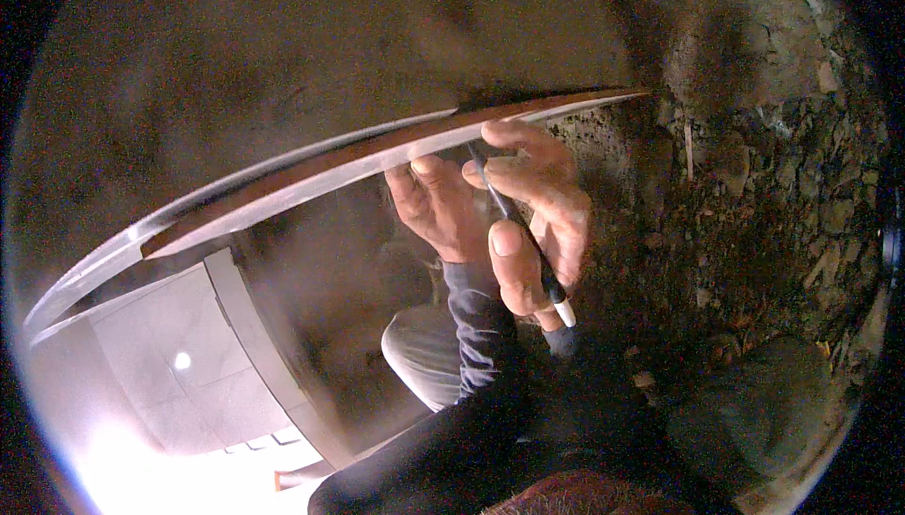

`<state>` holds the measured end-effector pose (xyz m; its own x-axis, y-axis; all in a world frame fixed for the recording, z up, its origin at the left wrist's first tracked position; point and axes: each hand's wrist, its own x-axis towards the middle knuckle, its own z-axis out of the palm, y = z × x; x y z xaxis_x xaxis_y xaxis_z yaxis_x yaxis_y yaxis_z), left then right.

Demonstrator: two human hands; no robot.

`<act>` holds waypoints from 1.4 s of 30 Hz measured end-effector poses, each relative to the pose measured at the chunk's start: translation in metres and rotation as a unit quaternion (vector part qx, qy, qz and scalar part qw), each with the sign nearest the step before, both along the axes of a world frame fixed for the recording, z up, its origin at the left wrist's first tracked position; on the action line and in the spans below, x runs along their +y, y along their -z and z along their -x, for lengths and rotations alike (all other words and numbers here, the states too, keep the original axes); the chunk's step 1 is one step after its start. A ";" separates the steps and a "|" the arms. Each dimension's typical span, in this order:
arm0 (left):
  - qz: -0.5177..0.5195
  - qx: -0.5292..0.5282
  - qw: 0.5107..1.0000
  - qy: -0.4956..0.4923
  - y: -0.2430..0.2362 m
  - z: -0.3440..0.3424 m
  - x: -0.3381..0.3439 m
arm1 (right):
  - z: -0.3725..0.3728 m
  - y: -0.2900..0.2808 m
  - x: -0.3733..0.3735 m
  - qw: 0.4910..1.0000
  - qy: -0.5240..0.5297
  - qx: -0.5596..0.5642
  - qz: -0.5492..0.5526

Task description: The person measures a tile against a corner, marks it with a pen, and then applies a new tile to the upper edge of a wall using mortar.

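A pen (514, 218) with a black body and a white end lies slanted in my right hand (547, 199), between thumb and fingers. Its tip reaches up to a long, narrow strip (325, 180) with a pale face and a reddish-brown edge. My left hand (443, 208) is just left of the pen, its bent fingertips on the strip's lower edge. The right hand's index finger also lies against the strip. Behind the fingertips, the left hand's grip is partly hidden.
A grey, rough wall surface (330, 34) stands beyond the strip. A thin pale metal-like rail (217, 175) runs along the strip's far side. Rubble and loose stones (754, 223) lie to the right. At lower left is a brightly lit, tiled area (179, 364). My knee (415, 355) is below the left hand.
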<state>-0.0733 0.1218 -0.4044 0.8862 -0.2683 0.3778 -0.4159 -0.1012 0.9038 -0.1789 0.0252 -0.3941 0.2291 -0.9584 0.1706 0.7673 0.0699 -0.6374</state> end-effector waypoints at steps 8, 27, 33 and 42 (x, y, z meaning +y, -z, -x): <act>-0.071 -0.034 0.995 0.056 -0.015 0.017 -0.016 | 0.005 -0.001 -0.008 0.996 0.025 0.055 0.065; -0.080 -0.046 0.991 0.101 -0.026 -0.009 -0.020 | 0.003 0.013 0.001 0.991 0.063 0.097 0.070; 0.035 0.043 0.961 0.272 -0.022 -0.017 -0.019 | 0.005 0.021 0.004 0.986 0.092 0.111 0.086; -0.018 -0.086 0.980 0.181 -0.020 -0.021 -0.016 | 0.006 0.022 0.004 0.980 0.120 0.123 0.098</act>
<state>-0.0523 0.1062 -0.3841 0.6551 -0.5687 0.4974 -0.5764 0.0495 0.8157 -0.1853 0.0289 -0.4158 0.0576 -0.9442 0.3242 0.5684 -0.2360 -0.7882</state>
